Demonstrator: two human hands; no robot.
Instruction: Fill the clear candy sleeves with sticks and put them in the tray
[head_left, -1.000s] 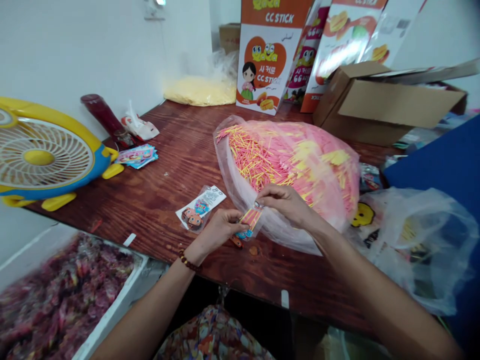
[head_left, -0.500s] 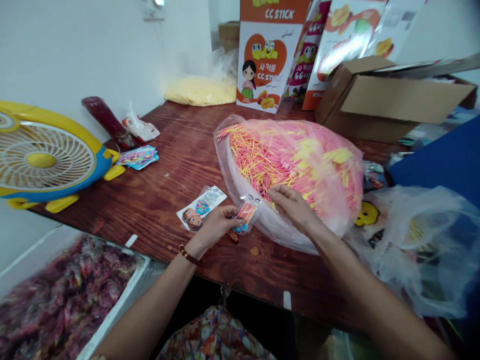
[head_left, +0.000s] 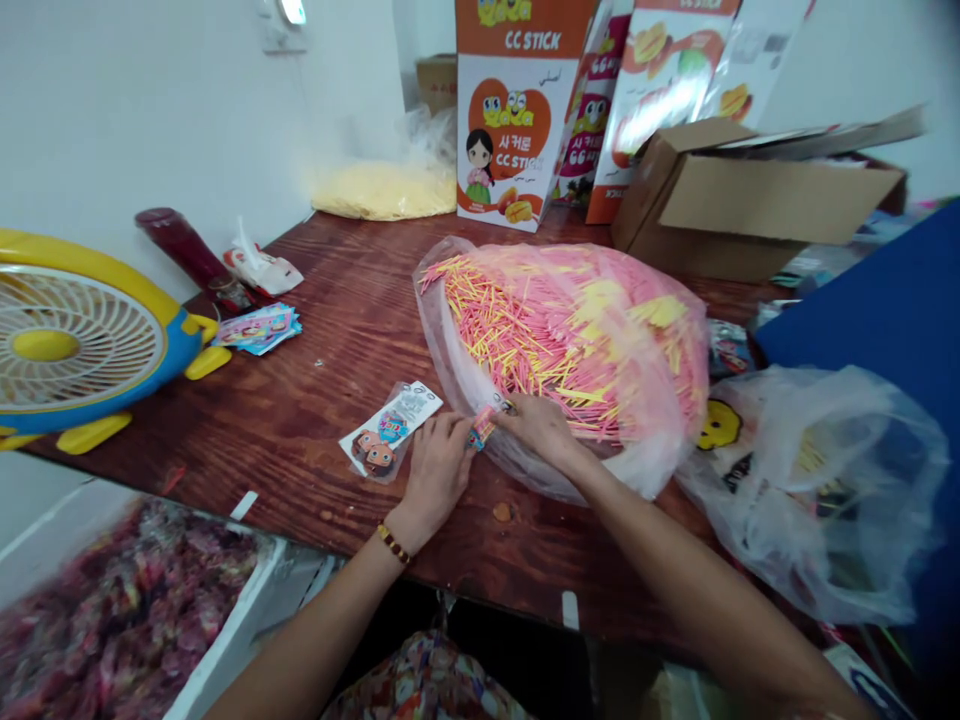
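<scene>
A small clear packet (head_left: 484,428) with pink-and-yellow sticks and a printed blue label is between my hands. My left hand (head_left: 439,465) is closed on its lower end. My right hand (head_left: 538,428) has its fingertips pinched at the packet's top end. Just beyond my right hand, an open clear bag (head_left: 442,320) bulges with loose thin candy sticks (head_left: 502,330), pink and yellow. Left of my left hand lies a stack of flat printed sachets (head_left: 386,432) with a cartoon face. My fingers hide part of the held packet.
On the left stand a yellow-and-blue fan (head_left: 97,340), a dark red bottle (head_left: 180,245), a tissue pack (head_left: 262,268) and printed cards (head_left: 259,328). Printed cartons (head_left: 499,130) and an open cardboard box (head_left: 750,210) stand behind. A plastic bag (head_left: 862,480) sits right; a white bin (head_left: 240,610) lower left.
My right hand has come from the edge of the stick bag to the top of the packet. My left hand has turned knuckles-up around the packet. The view has shifted slightly right.
</scene>
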